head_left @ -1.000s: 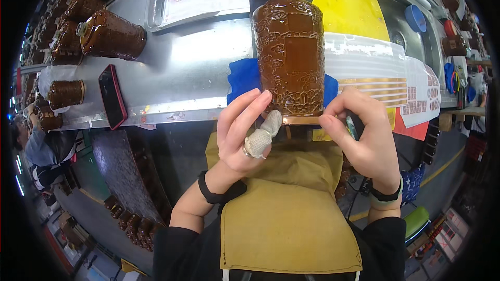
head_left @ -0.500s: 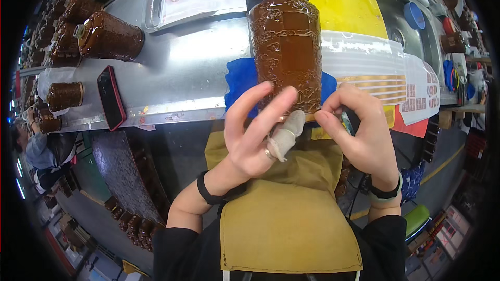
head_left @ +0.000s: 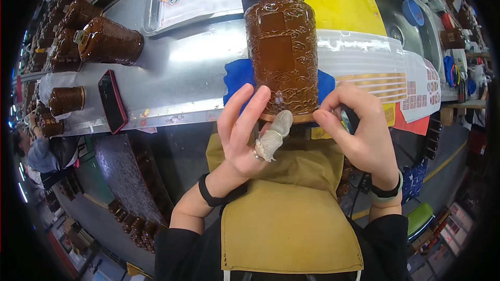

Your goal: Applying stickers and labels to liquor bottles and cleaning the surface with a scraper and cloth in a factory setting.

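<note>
A brown, glossy bottle with raised cloud patterns lies on its side on a blue cloth, neck away from me and base toward me. Around its base edge runs a thin gold strip. At the left of the base, my left hand has its fingers stretched apart; a pale cloth cover wraps one digit, which rests against the base edge. My right hand pinches at the base's right edge, where the strip ends. A small teal and dark object shows inside its curled fingers.
A dark phone lies near the metal bench's front edge, with another brown bottle behind it. Right of the work are a sheet of gold strips, printed sticker sheets and a sink. A person works far left.
The bottle has rolled slightly to the left, shifting its flat panel that way. My left fingers have slid left and off its side; the right hand keeps its pinch at the base edge.
</note>
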A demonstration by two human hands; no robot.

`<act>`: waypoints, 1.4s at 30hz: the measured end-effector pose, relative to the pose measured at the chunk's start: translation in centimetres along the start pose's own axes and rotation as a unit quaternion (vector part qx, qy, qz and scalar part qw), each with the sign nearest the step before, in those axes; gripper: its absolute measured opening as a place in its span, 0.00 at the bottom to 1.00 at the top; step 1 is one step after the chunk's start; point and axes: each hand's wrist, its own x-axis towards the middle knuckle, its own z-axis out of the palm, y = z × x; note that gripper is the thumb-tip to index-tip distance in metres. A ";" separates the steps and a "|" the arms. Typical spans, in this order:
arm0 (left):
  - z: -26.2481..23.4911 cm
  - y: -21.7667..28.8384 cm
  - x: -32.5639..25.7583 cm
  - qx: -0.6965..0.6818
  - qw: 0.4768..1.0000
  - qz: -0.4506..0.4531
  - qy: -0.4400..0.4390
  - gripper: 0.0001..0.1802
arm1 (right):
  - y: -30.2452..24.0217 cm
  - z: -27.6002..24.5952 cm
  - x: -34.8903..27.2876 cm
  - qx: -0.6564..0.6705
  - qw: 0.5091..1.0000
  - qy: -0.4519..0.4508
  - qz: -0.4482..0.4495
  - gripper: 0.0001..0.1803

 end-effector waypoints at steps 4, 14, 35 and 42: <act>-0.2 1.1 1.3 0.057 0.998 0.014 -0.014 0.09 | 0.3 0.1 0.0 -0.009 1.000 0.003 -0.005 0.09; 0.3 -0.8 -0.3 -0.116 0.992 -0.032 0.025 0.13 | -0.2 1.2 0.3 0.007 0.999 0.015 -0.030 0.10; 0.6 0.2 -0.4 -0.126 0.981 -0.142 0.038 0.15 | 0.2 3.7 -0.8 0.185 0.977 0.089 0.060 0.15; 0.4 -0.2 -1.1 -0.127 0.985 -0.112 0.008 0.21 | 0.4 3.9 -0.6 0.251 0.959 0.063 0.119 0.17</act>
